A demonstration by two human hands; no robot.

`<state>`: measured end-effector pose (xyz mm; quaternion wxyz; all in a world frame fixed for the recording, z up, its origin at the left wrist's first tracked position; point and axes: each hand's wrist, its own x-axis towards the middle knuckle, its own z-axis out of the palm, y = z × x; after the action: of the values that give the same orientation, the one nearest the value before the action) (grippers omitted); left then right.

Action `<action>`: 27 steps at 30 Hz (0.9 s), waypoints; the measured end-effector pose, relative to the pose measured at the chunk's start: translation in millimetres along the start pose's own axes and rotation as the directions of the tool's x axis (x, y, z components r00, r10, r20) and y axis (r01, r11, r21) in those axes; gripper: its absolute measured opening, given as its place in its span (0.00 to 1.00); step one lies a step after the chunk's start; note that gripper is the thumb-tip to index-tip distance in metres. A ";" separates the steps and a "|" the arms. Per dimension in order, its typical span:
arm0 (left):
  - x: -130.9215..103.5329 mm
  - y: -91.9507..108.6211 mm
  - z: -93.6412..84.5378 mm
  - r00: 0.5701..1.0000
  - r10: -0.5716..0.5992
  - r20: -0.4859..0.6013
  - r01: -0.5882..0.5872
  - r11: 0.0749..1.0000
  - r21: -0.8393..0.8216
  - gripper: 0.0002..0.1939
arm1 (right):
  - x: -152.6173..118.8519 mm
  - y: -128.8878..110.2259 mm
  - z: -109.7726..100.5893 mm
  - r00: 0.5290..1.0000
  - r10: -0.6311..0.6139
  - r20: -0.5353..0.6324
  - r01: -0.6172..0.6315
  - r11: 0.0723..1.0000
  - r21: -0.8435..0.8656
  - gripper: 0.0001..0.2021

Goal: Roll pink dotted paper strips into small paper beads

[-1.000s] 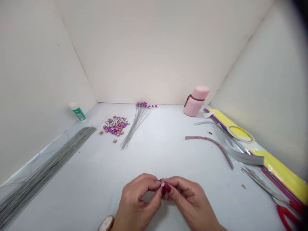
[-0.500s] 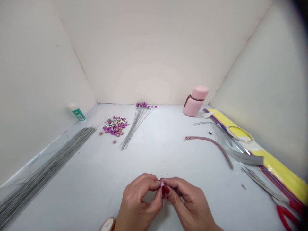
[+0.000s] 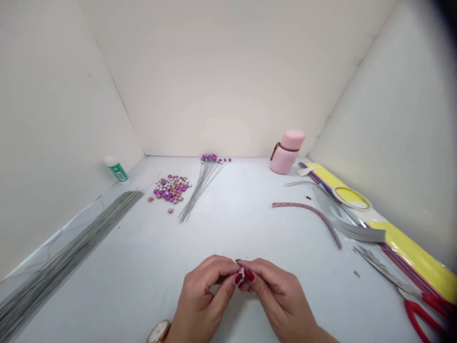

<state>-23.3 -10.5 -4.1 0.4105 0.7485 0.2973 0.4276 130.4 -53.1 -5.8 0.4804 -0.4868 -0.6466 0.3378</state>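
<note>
Close to the table's front, my left hand (image 3: 207, 293) and my right hand (image 3: 280, 295) meet at the fingertips. Between them they pinch a small pink paper star (image 3: 242, 273), mostly hidden by the thumbs and index fingers. Both hands are closed, with red-nailed thumbs pressed against its near side. Farther off to the left lies a pile of purple, pink and silver paper stars (image 3: 171, 188), with a few loose ones beside it. A pink paper strip with red dots (image 3: 303, 206) curves across the table to the right.
Thin grey wires (image 3: 82, 243) lie along the left side. Wires topped with purple stars (image 3: 202, 190) are at the back. On the right are a pink flask (image 3: 286, 152), a tape roll (image 3: 352, 199), grey strips (image 3: 364, 233), a yellow packet (image 3: 407, 243) and red-handled scissors (image 3: 414, 305). A glue stick (image 3: 117, 170) stands back left.
My fingers have shifted slightly around the small star; the thumbs are a little farther apart, and more of it shows between them. The view has turned slightly to the right.
</note>
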 end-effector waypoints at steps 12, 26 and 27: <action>0.0 -1.2 0.9 1.000 0.004 0.000 -0.004 0.992 0.127 0.10 | 1.0 0.7 -2.2 0.990 -0.140 -0.006 0.136 0.969 -0.209 0.16; 1.5 -3.0 1.9 0.977 0.213 0.018 -0.205 0.911 0.358 0.08 | 2.7 1.2 1.3 0.938 -0.338 0.072 0.335 0.835 -0.436 0.13; 1.8 -2.9 1.0 0.981 0.188 0.047 -0.192 0.920 0.342 0.08 | 2.5 1.5 1.2 0.940 -0.332 0.078 0.333 0.842 -0.425 0.13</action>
<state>-21.8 -8.0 -6.2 0.2314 0.8369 0.2908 0.4018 129.6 -50.2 -6.8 0.4113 -0.4615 -0.7799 0.0980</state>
